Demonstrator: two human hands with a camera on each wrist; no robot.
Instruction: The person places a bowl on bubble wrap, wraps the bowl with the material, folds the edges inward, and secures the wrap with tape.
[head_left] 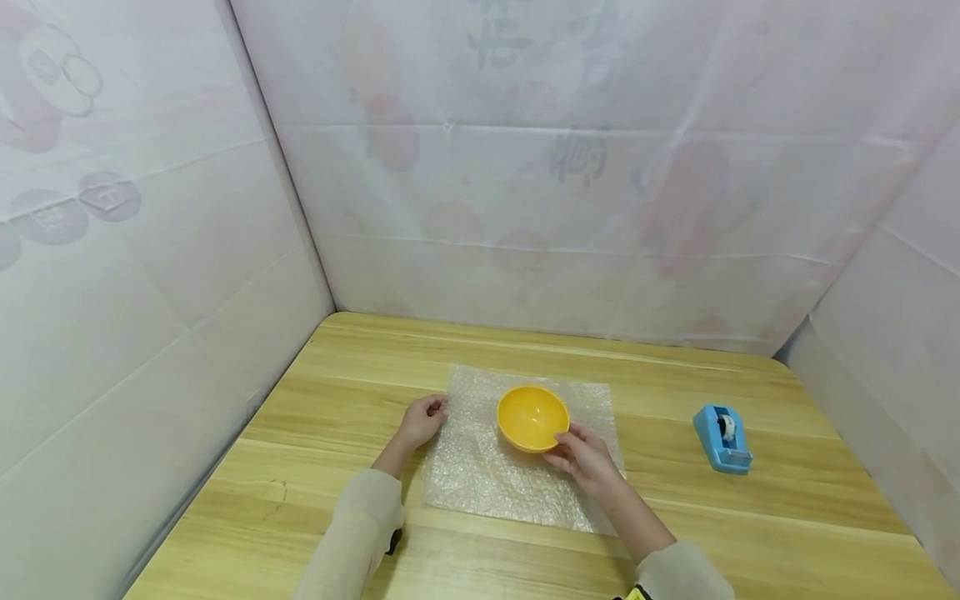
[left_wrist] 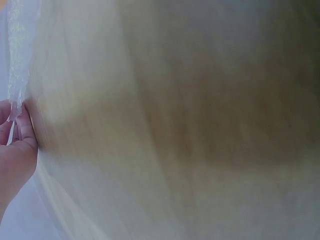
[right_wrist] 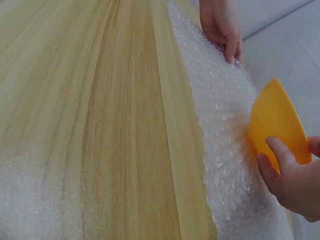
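Note:
A yellow bowl (head_left: 531, 417) is upright over a sheet of bubble wrap (head_left: 476, 479) spread on the table. My right hand (head_left: 588, 460) grips the bowl's near right rim, thumb over the edge and fingers against the outside, as the right wrist view of the bowl (right_wrist: 275, 120) also shows. At the sheet's left edge, my left hand (head_left: 422, 420) pinches the bubble wrap; in the left wrist view the film (left_wrist: 22, 55) passes between thumb and fingers. Whether the bowl's base touches the sheet is hard to tell.
A blue tape dispenser (head_left: 723, 440) with a roll in it stands toward the right of the wooden table (head_left: 330, 400). Pale printed cloth walls (head_left: 525, 183) rise behind the table and at both sides.

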